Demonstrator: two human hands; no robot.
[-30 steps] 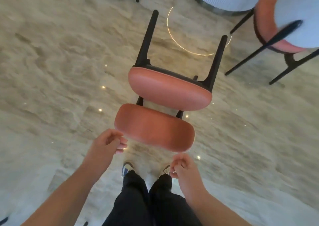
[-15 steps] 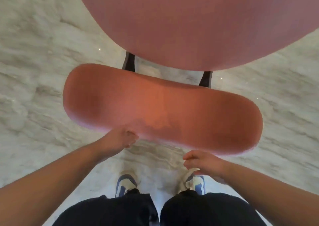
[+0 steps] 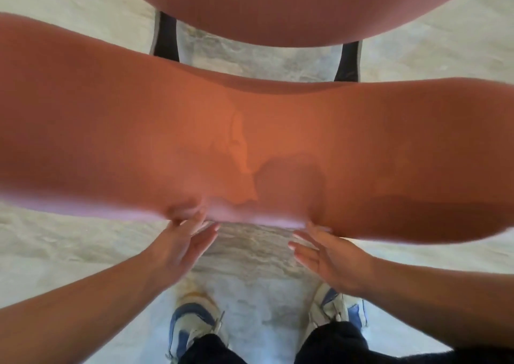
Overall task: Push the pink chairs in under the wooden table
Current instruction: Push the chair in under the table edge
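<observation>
A pink chair fills most of the view from above. Its padded backrest (image 3: 250,141) spans the whole width, and its seat (image 3: 278,8) shows at the top, joined by two black posts (image 3: 165,38). My left hand (image 3: 180,241) lies flat with fingers spread, its fingertips pressing the near edge of the backrest. My right hand (image 3: 328,255) is flat too, fingers apart, touching the same edge further right. Neither hand wraps around the chair. The wooden table is out of view.
Pale marbled stone floor (image 3: 55,252) surrounds the chair. My two feet in white and blue sneakers (image 3: 192,327) stand just below the hands, with dark trouser legs at the bottom edge.
The camera has come much closer to the chair, so the backrest now fills the frame. Both hands have opened from loose fists and laid their fingers flat against the backrest's near edge.
</observation>
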